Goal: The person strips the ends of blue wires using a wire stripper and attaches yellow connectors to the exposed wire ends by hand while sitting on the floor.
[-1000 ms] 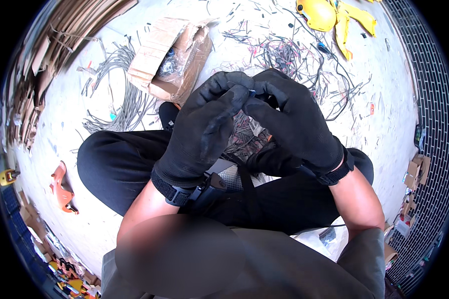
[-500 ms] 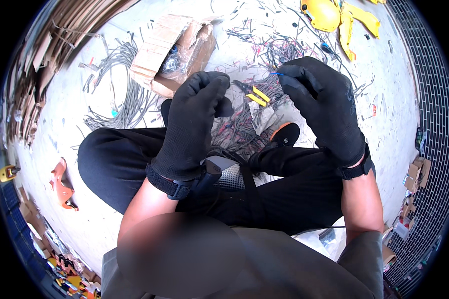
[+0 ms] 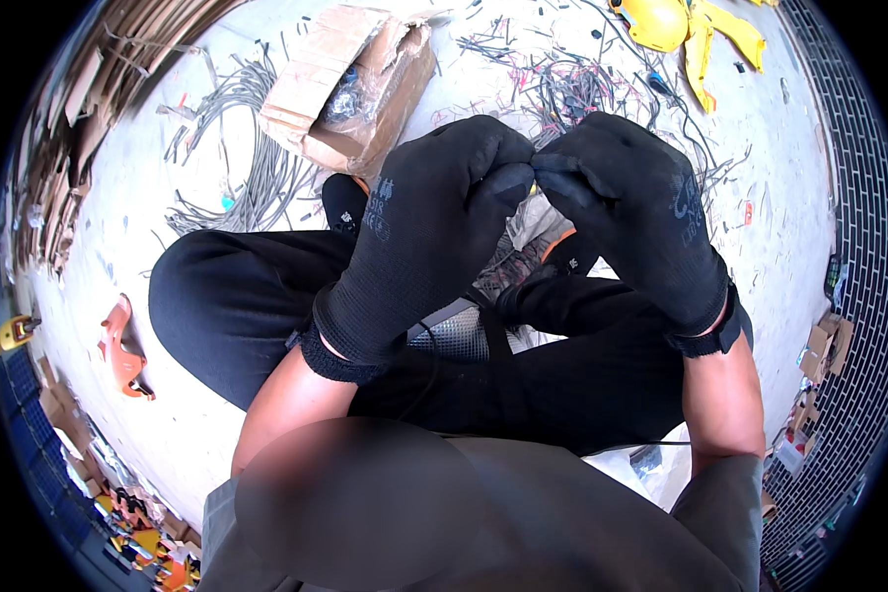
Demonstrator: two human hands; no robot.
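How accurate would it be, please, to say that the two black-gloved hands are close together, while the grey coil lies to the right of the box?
One point is wrong: the head view shows the grey coil to the left of the box, not the right. The black-gloved left hand and right hand are indeed close together.

Left glove: black; pale print on back
Right glove: black; pale print, outer side
Shoe, below fingers: black; orange edge
Box, beyond fingers, left: brown
Cable coil, left of fingers: grey
Wire scraps, beyond fingers: dark grey; red bits
Plastic part, farther beyond fingers, right: yellow
Wall, far right of fingers: dark; pale brick-pattern lines
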